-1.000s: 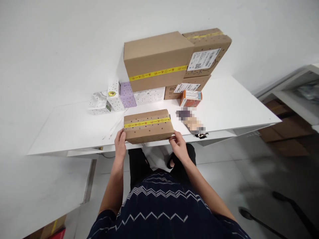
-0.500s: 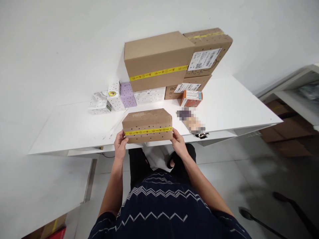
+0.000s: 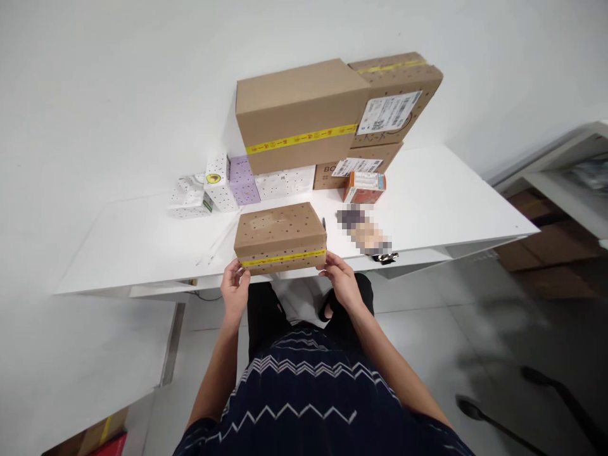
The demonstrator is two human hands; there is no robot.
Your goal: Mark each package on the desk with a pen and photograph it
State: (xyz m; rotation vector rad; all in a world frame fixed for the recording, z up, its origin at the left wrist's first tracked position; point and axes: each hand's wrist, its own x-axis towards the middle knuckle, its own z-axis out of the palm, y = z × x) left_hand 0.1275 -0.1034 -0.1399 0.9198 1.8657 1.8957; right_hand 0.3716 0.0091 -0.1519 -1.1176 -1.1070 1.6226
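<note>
Head view: how is the taped carton (image 3: 284, 231) held?

– By both ends: its 8 o'clock corner is gripped by the left hand (image 3: 235, 286), its 4 o'clock corner by the right hand (image 3: 342, 280).

– And where is it found?

– At the front edge of the counter (image 3: 451, 206); whether it is supported there cannot be told. From it, the large box (image 3: 304, 114) is seen at 12 o'clock, the orange box (image 3: 365, 191) at 2 and the purple box (image 3: 244, 180) at 11.
</note>
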